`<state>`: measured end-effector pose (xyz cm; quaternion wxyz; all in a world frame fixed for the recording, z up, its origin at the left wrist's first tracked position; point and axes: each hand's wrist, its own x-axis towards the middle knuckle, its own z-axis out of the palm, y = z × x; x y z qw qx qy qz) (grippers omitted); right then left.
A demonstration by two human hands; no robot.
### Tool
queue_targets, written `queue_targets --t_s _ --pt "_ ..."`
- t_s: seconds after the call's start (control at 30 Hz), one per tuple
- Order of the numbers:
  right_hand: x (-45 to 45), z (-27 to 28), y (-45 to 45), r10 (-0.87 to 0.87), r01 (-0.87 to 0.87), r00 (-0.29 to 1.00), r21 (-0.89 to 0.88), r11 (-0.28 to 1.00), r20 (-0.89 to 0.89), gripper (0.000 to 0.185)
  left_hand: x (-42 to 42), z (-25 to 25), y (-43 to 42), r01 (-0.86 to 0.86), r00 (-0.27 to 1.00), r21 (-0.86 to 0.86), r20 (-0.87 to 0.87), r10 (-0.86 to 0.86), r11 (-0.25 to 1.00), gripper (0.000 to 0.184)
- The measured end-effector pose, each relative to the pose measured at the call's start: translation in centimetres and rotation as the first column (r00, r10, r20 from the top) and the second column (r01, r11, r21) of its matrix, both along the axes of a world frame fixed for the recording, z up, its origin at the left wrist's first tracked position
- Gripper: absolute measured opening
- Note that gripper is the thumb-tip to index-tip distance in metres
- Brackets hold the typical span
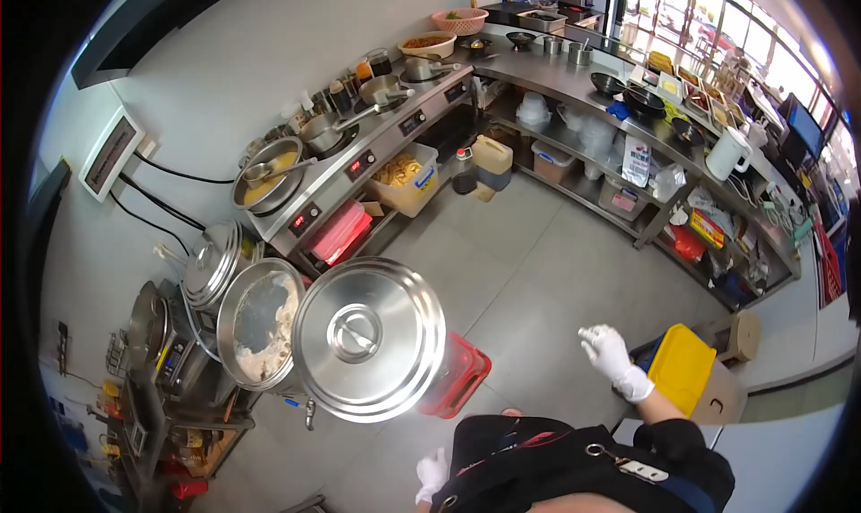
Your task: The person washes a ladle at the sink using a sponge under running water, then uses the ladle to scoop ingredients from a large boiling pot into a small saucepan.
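My right hand (606, 355), in a white glove, is held out over the grey floor, left of a yellow lid (682, 369). Its fingers are loosely bent and apart, with nothing in them. Low in the view, my left hand (432, 475), also gloved in white, hangs beside my dark clothing (556, 464). It looks loosely open and empty, though its fingers show only small. Nearest to it are a large pot with a steel lid (404, 334) and a red plastic container (462, 376). Neither hand touches anything that I can make out.
An open pot (260, 280) with pale contents stands left of the lidded one. Pans, including one with yellow liquid (269, 177), line the stove counter (296, 199). Steel shelving (583, 177) with bowls and tubs runs along the back and right. A wooden stool (743, 335) stands at right.
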<state>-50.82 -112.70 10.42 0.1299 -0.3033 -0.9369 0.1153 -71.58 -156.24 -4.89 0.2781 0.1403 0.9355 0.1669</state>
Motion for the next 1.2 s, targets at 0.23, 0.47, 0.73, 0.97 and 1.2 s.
queue_targets --t_s 0.23,0.47,0.73,0.97,1.2 --pt "-4.7 -3.3 3.9 0.181 -0.176 0.983 -0.141 0.974 0.022 0.026 -5.0 8.8 23.5 0.151 0.977 0.597 0.029 -0.210 0.788 0.023" --pt "-10.7 -4.7 14.9 0.134 -0.081 0.981 -0.329 0.941 0.141 0.028 -11.8 9.1 43.0 0.029 0.963 0.760 0.153 -0.223 0.650 0.025" --pt "-13.8 -7.4 31.3 -0.060 0.199 0.928 -0.353 0.914 0.368 0.035 -27.0 14.6 59.7 -0.279 0.924 0.839 0.366 -0.107 0.467 0.025" --pt "-17.4 -18.2 44.7 0.063 0.317 0.861 -0.629 0.709 0.505 0.031 -51.5 14.7 71.0 -0.362 0.904 0.910 0.289 0.314 0.203 0.019" --pt "-27.5 -25.5 64.0 -0.004 0.455 0.844 -0.712 0.535 0.537 0.027 -74.8 12.0 79.1 -0.749 0.600 0.660 0.713 0.363 -0.060 0.062"
